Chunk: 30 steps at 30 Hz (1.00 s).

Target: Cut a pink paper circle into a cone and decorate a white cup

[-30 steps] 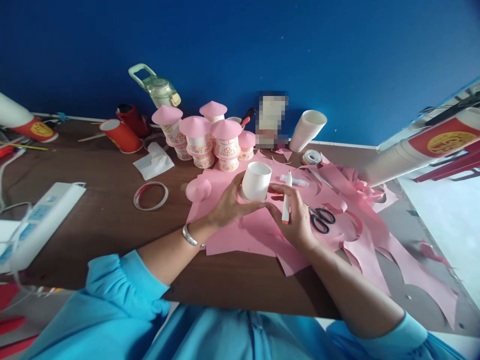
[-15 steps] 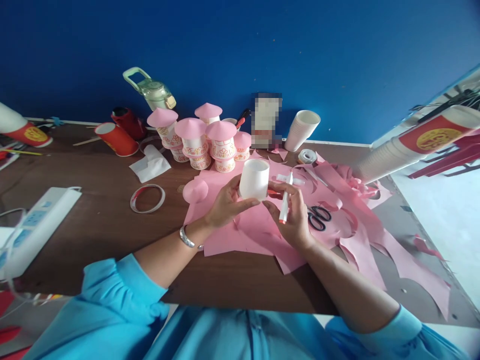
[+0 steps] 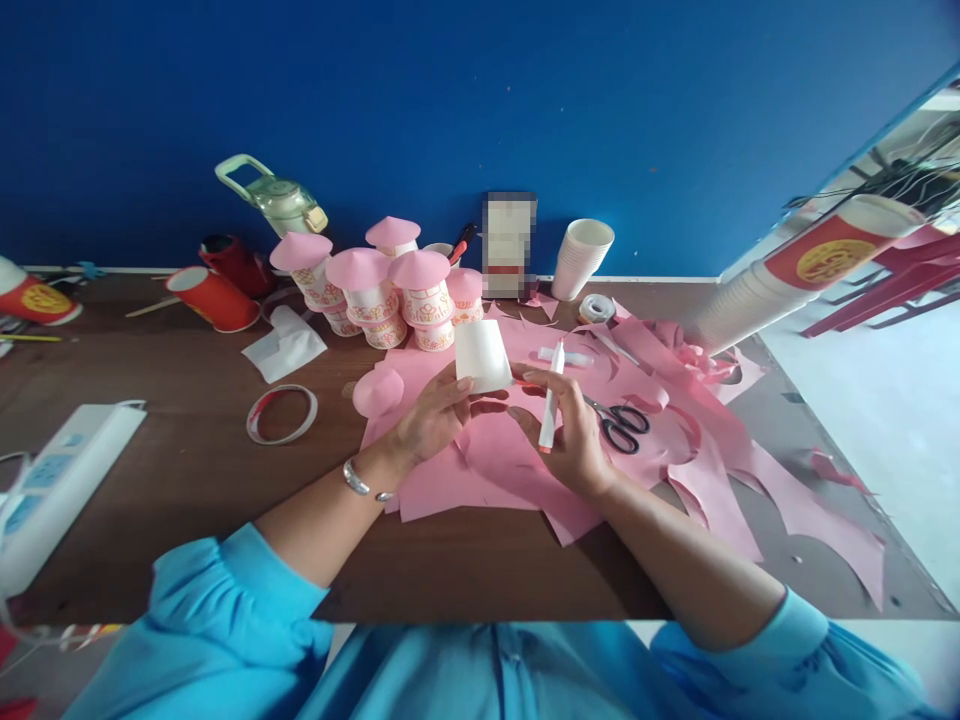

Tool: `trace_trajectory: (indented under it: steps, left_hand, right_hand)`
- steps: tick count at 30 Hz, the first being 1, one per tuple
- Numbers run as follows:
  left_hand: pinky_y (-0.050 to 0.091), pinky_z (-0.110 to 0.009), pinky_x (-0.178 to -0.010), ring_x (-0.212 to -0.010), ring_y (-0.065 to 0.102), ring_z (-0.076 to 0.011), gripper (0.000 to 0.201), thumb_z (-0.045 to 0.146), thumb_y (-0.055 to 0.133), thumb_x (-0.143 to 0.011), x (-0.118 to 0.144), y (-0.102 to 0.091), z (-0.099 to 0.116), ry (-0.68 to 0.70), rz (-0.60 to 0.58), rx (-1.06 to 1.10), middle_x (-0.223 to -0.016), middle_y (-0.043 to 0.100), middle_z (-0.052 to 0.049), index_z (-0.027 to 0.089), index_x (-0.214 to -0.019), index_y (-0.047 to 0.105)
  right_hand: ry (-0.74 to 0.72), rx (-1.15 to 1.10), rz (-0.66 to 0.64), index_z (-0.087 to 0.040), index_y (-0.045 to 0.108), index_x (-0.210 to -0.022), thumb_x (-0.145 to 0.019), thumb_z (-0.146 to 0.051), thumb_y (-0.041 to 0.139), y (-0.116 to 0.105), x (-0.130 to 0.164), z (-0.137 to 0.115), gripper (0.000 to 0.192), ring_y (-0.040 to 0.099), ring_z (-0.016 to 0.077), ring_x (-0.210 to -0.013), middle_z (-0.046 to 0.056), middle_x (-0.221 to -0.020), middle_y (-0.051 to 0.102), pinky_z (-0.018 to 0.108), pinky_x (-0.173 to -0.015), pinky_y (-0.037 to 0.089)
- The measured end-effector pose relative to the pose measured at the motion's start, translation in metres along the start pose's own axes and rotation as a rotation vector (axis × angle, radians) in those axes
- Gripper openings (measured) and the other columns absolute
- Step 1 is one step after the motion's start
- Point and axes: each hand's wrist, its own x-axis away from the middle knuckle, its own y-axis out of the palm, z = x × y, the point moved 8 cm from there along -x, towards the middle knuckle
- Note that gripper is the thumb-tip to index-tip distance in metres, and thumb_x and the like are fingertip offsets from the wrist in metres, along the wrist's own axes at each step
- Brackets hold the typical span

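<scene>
While the left hand grips a white cup, the right hand grips a marker, left of scissors.

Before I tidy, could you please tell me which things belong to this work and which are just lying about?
Likely belong: white cup in left hand, marker in right hand, pink paper, decorated cups, scissors.
Probably lying about: green bottle, power strip, tissue.

My two hands, one held white cup, five pink-roofed towers, one loose pink cone, one pair of scissors
</scene>
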Motion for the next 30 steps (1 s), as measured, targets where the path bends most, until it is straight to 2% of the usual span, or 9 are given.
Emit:
trace_trajectory:
  steps: [3, 8, 12, 17, 21, 24, 27, 30]
  left_hand:
    - [0.057, -0.047, -0.101, -0.105, 0.075, -0.0269, 0.027, 0.037, 0.08, -0.088, 0.0, 0.002, 0.002, 0.011, 0.013, 0.006, -0.115, 0.079, -0.008, 0.02, -0.109, 0.078]
    - [0.055, -0.047, -0.105, -0.106, 0.075, -0.0281, 0.032, 0.03, 0.082, -0.085, -0.001, 0.003, 0.002, -0.006, 0.019, 0.038, -0.115, 0.079, -0.01, 0.018, -0.114, 0.077]
    - [0.055, -0.047, -0.105, -0.1, 0.075, -0.0276, 0.039, 0.039, 0.076, -0.086, 0.0, 0.002, 0.001, -0.122, 0.035, 0.216, -0.107, 0.08, -0.013, 0.011, -0.111, 0.075]
    - [0.061, -0.037, -0.085, -0.075, 0.07, -0.0184, 0.062, 0.05, 0.074, -0.078, 0.003, 0.0, 0.005, -0.216, 0.089, 0.444, -0.094, 0.077, -0.009, 0.008, -0.123, 0.067]
    - [0.057, -0.028, -0.07, -0.064, 0.061, -0.0134, 0.066, 0.046, 0.072, -0.076, 0.005, 0.006, 0.007, -0.259, 0.104, 0.513, -0.084, 0.07, -0.006, 0.007, -0.127, 0.061]
    - [0.056, -0.026, -0.067, -0.058, 0.055, -0.0101, 0.063, 0.046, 0.071, -0.075, 0.007, 0.008, 0.007, -0.29, 0.099, 0.52, -0.085, 0.068, -0.005, 0.008, -0.125, 0.06]
    - [0.057, -0.029, -0.069, -0.056, 0.052, -0.0094, 0.062, 0.05, 0.072, -0.076, 0.008, 0.007, 0.005, -0.295, 0.07, 0.462, -0.087, 0.068, -0.006, 0.009, -0.121, 0.063]
    - [0.06, -0.038, -0.078, -0.07, 0.065, -0.0172, 0.058, 0.055, 0.071, -0.079, 0.007, 0.003, 0.001, -0.256, 0.042, 0.322, -0.096, 0.073, -0.01, 0.01, -0.117, 0.068]
  right_hand:
    - [-0.025, 0.022, -0.013, -0.027, 0.054, -0.135, -0.099, -0.023, 0.07, 0.0, 0.0, -0.002, 0.04, 0.077, 0.0261, -0.111, 0.011, -0.13, 0.075, 0.045, -0.09, 0.068]
    - [-0.033, 0.027, -0.009, -0.025, 0.055, -0.132, -0.098, -0.02, 0.071, 0.0, -0.001, -0.002, 0.038, 0.077, 0.0259, -0.113, 0.012, -0.129, 0.076, 0.043, -0.091, 0.068]
    - [-0.071, 0.027, 0.003, -0.024, 0.055, -0.132, -0.099, -0.019, 0.07, -0.002, -0.001, -0.009, 0.037, 0.078, 0.025, -0.112, 0.013, -0.127, 0.077, 0.042, -0.089, 0.068]
    - [-0.116, 0.039, 0.021, -0.024, 0.056, -0.129, -0.099, -0.017, 0.069, -0.007, -0.002, -0.016, 0.034, 0.079, 0.022, -0.095, 0.011, -0.117, 0.079, 0.039, -0.081, 0.068]
    - [-0.114, 0.029, 0.001, -0.023, 0.056, -0.13, -0.099, -0.017, 0.068, -0.005, -0.002, -0.015, 0.034, 0.079, 0.021, -0.089, 0.011, -0.115, 0.079, 0.037, -0.077, 0.067]
    - [-0.102, 0.019, -0.004, -0.024, 0.056, -0.13, -0.099, -0.017, 0.068, -0.005, -0.002, -0.014, 0.034, 0.079, 0.022, -0.093, 0.011, -0.114, 0.079, 0.038, -0.079, 0.067]
    - [-0.107, 0.021, -0.004, -0.024, 0.056, -0.13, -0.099, -0.016, 0.068, -0.005, -0.002, -0.015, 0.034, 0.078, 0.0218, -0.093, 0.011, -0.113, 0.079, 0.038, -0.078, 0.068]
    - [-0.121, 0.025, 0.011, -0.024, 0.056, -0.131, -0.1, -0.017, 0.067, -0.007, -0.002, -0.016, 0.033, 0.078, 0.0216, -0.093, 0.01, -0.112, 0.079, 0.037, -0.078, 0.068]
